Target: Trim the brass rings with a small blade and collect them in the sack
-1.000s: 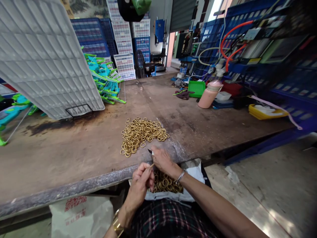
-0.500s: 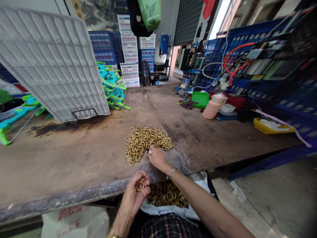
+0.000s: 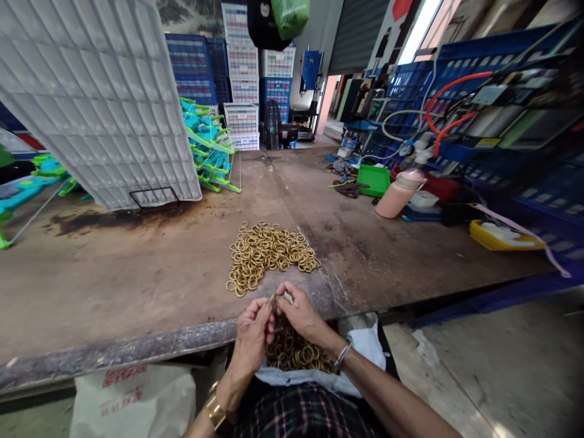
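Observation:
Both hands meet just beyond the table's front edge, above a bag of rings. My left hand is closed with a brass-coloured ring pinched edge-on between thumb and fingers. Close against it, my right hand is closed too, its fingertips at the ring. A small whitish piece shows between the right fingers; its kind cannot be made out. A heap of brass-coloured rings lies on the table beyond the hands. Below them, more rings fill a white-lined bag, partly hidden by the right forearm.
The brown table carries a grey ribbed panel and green-turquoise plastic frames at left. On the right stand a pink bottle, a green tray and a yellow tray. A printed white sack is below the front edge.
My right hand has come back from the ring heap to my left hand. The left hand has risen slightly with its ring, now turned edge-on. The view has shifted a little.

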`<state>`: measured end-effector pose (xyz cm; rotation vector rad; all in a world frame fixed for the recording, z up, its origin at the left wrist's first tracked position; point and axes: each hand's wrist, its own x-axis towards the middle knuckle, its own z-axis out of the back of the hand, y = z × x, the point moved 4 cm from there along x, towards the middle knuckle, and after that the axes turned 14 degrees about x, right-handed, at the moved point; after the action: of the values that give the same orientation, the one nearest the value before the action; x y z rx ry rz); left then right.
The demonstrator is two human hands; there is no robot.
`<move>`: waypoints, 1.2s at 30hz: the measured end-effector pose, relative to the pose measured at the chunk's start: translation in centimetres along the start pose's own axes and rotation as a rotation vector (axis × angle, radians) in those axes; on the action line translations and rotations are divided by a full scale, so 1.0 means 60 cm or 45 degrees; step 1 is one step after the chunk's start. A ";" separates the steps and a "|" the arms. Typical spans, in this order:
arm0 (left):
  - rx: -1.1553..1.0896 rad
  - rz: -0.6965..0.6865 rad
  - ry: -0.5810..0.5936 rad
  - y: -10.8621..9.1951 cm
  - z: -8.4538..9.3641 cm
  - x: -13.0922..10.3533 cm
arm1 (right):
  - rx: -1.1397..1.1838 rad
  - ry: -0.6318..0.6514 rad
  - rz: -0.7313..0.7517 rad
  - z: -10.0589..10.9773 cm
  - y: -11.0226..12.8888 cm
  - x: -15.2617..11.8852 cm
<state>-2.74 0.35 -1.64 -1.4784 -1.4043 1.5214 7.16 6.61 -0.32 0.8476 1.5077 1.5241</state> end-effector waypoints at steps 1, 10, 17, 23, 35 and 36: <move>0.034 -0.013 0.011 0.002 -0.001 0.001 | 0.044 0.007 -0.019 -0.001 0.000 -0.002; 0.461 -0.172 -0.021 -0.024 0.003 -0.003 | -0.106 0.073 0.085 0.007 0.014 0.001; 0.361 -0.060 0.104 -0.010 -0.002 -0.002 | 0.043 0.075 0.028 0.004 0.007 0.006; 0.147 -0.027 0.177 -0.004 -0.008 -0.004 | 0.073 0.051 0.016 0.003 0.015 0.005; 0.222 -0.045 0.105 -0.007 -0.002 -0.006 | -0.537 0.128 0.169 0.009 0.017 -0.008; 0.257 -0.044 0.097 -0.007 -0.002 -0.006 | -0.633 0.173 0.193 0.006 0.017 -0.012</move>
<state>-2.68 0.19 -1.10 -1.3671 -1.1886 1.5211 7.72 6.19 0.79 0.5811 1.0936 1.9889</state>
